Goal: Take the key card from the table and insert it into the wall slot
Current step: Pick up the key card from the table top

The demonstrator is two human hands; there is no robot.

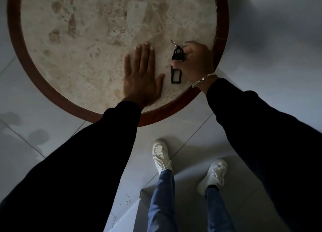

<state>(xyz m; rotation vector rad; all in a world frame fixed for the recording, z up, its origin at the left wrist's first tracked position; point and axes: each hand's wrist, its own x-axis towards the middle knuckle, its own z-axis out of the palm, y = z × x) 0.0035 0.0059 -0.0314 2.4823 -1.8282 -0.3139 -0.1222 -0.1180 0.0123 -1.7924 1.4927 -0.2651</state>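
Note:
The key card (176,75) is a small black-framed tag with a pale window, joined to a black fob and a metal ring. It lies on the round marble table (87,40) near the right rim. My right hand (196,61) curls over it, fingers pinching the black fob and the tag's top end. My left hand (141,75) rests flat on the tabletop just left of the tag, fingers spread and holding nothing. No wall slot is in view.
The table has a dark brown wooden rim (222,40). Pale floor tiles (43,130) surround it. My feet in white sneakers (161,155) stand below the table's near edge. The room is dim.

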